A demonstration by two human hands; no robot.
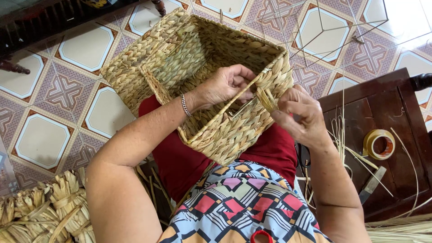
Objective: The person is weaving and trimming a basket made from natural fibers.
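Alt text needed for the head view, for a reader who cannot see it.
A person's left hand and right hand pinch straw strands at the rim of a rectangular woven basket resting on their lap. A tape roll lies on a dark wooden table beside them.

Rectangular woven basket (198,76) of pale straw-coloured braided fibre, open-topped and hollow, tipped on its side across the red-clad lap, mouth turned up toward the camera. Braided rows running around the walls; a handle slot cut in the far-left wall. Near corner rim unfinished, with a flat loose fibre strand (265,100) sticking out of the rim there, bent and frayed, just beside the basket's right wall.
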